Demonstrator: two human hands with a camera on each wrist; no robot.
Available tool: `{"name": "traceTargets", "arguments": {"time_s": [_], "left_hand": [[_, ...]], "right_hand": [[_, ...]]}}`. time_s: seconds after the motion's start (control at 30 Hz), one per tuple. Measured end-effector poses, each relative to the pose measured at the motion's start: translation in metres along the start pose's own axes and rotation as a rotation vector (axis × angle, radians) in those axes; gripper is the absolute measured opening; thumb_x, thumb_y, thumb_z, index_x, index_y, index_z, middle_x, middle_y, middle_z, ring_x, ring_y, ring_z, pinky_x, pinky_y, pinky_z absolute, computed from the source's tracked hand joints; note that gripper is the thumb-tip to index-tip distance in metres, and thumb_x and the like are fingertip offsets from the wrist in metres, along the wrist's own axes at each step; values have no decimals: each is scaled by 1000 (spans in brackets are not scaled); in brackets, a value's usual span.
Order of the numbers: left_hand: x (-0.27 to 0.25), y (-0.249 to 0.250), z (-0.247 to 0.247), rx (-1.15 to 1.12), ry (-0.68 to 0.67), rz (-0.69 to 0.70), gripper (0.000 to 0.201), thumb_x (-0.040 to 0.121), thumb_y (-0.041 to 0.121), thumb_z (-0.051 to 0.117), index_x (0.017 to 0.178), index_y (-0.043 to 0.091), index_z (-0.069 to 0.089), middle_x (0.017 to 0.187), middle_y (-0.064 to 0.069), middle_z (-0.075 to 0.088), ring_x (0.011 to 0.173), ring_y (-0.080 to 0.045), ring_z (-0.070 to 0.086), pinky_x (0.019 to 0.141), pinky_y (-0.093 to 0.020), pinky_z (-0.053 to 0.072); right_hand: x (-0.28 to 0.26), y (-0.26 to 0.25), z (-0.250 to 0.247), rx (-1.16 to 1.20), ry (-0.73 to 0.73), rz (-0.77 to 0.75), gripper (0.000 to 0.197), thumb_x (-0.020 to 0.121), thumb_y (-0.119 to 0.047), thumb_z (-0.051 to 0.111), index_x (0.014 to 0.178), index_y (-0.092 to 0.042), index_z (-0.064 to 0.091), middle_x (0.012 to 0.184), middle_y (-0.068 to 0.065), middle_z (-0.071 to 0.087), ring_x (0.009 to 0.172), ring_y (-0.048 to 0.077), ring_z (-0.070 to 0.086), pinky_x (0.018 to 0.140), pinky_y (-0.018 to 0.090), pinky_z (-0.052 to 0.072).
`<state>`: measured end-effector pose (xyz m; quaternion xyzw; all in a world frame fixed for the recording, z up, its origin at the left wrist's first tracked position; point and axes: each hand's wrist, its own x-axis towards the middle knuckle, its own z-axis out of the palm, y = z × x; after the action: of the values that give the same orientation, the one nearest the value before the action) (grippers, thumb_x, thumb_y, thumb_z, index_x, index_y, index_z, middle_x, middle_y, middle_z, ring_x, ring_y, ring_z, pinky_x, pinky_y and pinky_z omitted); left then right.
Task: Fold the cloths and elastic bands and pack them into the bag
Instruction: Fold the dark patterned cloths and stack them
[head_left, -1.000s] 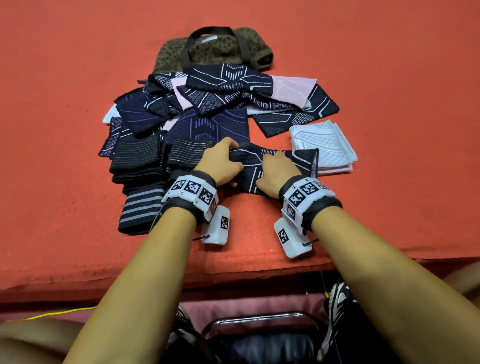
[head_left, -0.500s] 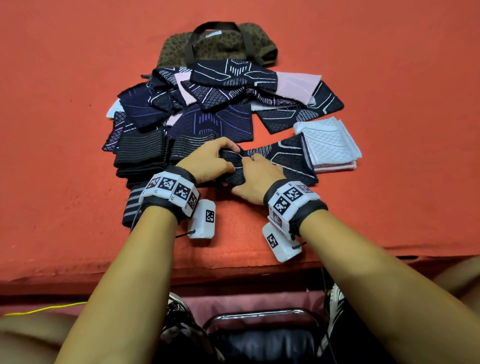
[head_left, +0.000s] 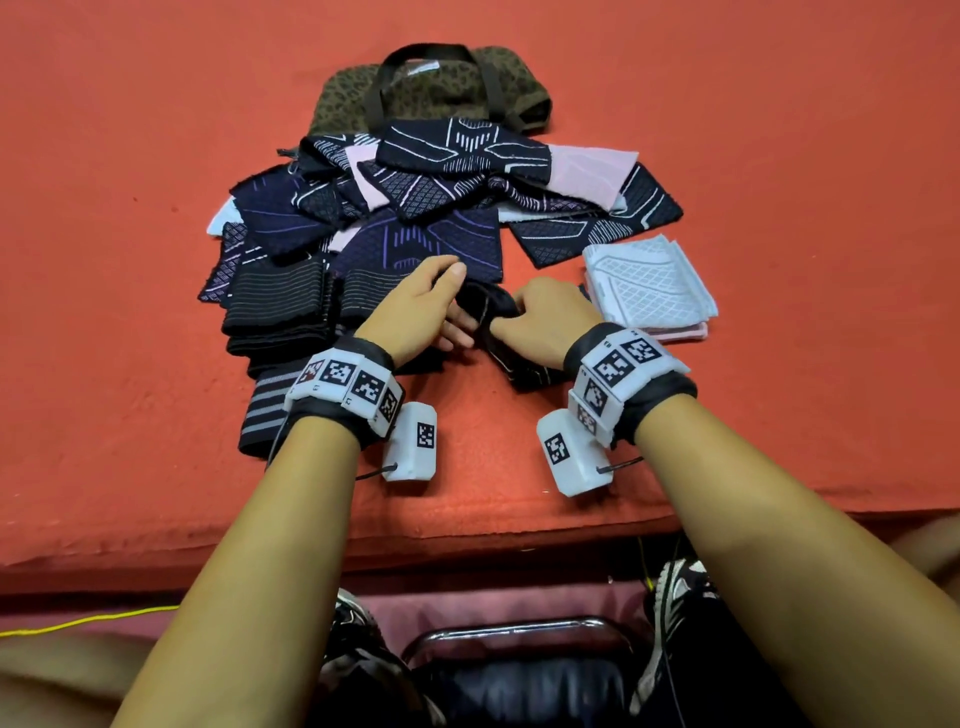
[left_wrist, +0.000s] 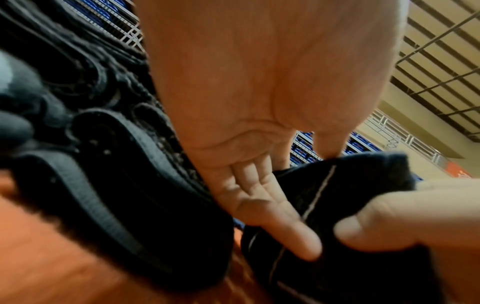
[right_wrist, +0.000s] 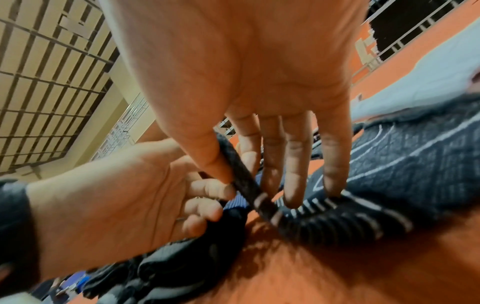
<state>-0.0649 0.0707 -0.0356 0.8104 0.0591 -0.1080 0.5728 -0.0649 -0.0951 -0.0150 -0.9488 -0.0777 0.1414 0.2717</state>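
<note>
Near the front edge of the orange table, at about 6 o'clock from the heap of cloths, I have both hands on one dark patterned cloth. My right hand pinches a raised edge of it between thumb and forefinger; from the right wrist camera I see the thumb pressed to that edge while the other fingers reach down straight, their tips on the cloth's striped fold. My left hand lies against the cloth from its 9 o'clock side: the left wrist view shows straight fingers flat on the dark fabric and the thumb tip touching its top edge, so I read it as pressing rather than clutching. The cloth is lifted and bunched between the hands, its lower part trailing on the table toward 5 o'clock.

At 12 o'clock, beyond the heap, lies the leopard-print bag with its dark handles up, just touching the farthest cloths. At 9 o'clock of my left hand sit the folded black elastic bands, stacked, with a grey-striped band under my left wrist. At 2 o'clock of my right hand is a folded pale blue cloth on a pink one, close to my knuckles.
</note>
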Motion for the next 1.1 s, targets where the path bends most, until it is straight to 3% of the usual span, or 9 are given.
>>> {"name": "traceTargets", "arguments": {"time_s": [0.13, 0.27, 0.37, 0.47, 0.57, 0.7, 0.83, 0.93, 1.1], "left_hand": [[11, -11, 6, 103, 17, -19, 69, 103, 19, 46, 157, 22, 4, 90, -9, 72, 70, -26, 73, 62, -31, 53], [14, -6, 15, 423, -32, 47, 54, 97, 24, 57, 148, 19, 38, 84, -2, 74, 75, -20, 71, 79, -32, 53], [14, -2, 23, 521, -57, 105, 47, 94, 25, 61, 140, 23, 51, 79, 1, 70, 75, -20, 65, 83, -30, 50], [16, -3, 28, 604, -54, 145, 49, 91, 29, 66, 138, 29, 53, 86, -1, 69, 82, -15, 61, 81, -26, 45], [18, -5, 34, 601, -64, 145, 54, 86, 32, 71, 137, 32, 53, 102, -9, 65, 92, -20, 59, 84, -26, 46], [13, -1, 43, 512, -72, 123, 60, 87, 23, 72, 143, 23, 48, 103, -4, 65, 77, -17, 62, 75, -22, 50], [11, 1, 49, 579, -74, 125, 65, 88, 23, 71, 147, 20, 42, 117, -2, 62, 92, -21, 65, 93, -32, 51], [12, 0, 50, 568, -95, 112, 66, 89, 22, 70, 149, 17, 42, 119, -11, 66, 95, -26, 67, 95, -36, 51], [18, -8, 55, 597, -118, 53, 69, 86, 26, 70, 149, 20, 42, 118, -18, 65, 111, -36, 60, 101, -44, 48]], "right_hand": [[1, 18, -11, -92, -53, 103, 28, 81, -34, 68, 73, -12, 53, 84, 9, 59, 79, 29, 58, 63, 28, 40], [5, 28, -19, -82, 11, 137, 28, 79, -35, 71, 87, -11, 58, 90, 9, 58, 85, 29, 58, 62, 27, 37], [6, 29, -24, -86, 69, 141, 26, 86, -33, 60, 77, -11, 52, 89, 12, 56, 81, 30, 54, 65, 29, 35], [3, 33, -25, -195, 79, 170, 26, 89, -28, 54, 73, -8, 47, 98, 15, 62, 85, 34, 57, 66, 32, 39], [-3, 37, -27, -305, 53, 211, 16, 90, -24, 54, 97, -10, 56, 112, 15, 63, 101, 35, 60, 77, 35, 47], [-10, 42, -30, -379, 23, 261, 16, 90, -18, 53, 103, -11, 58, 116, 14, 62, 106, 34, 60, 82, 37, 48], [-10, 46, -29, -398, 37, 298, 11, 89, -21, 57, 98, -14, 57, 114, 11, 64, 104, 32, 61, 73, 34, 41], [-9, 47, -28, -422, 90, 317, 26, 89, -28, 60, 111, -13, 62, 115, 9, 64, 108, 31, 61, 74, 34, 38], [-7, 45, -31, -431, 143, 316, 28, 92, -26, 58, 117, -13, 61, 117, 8, 63, 110, 30, 60, 74, 35, 36]]}}
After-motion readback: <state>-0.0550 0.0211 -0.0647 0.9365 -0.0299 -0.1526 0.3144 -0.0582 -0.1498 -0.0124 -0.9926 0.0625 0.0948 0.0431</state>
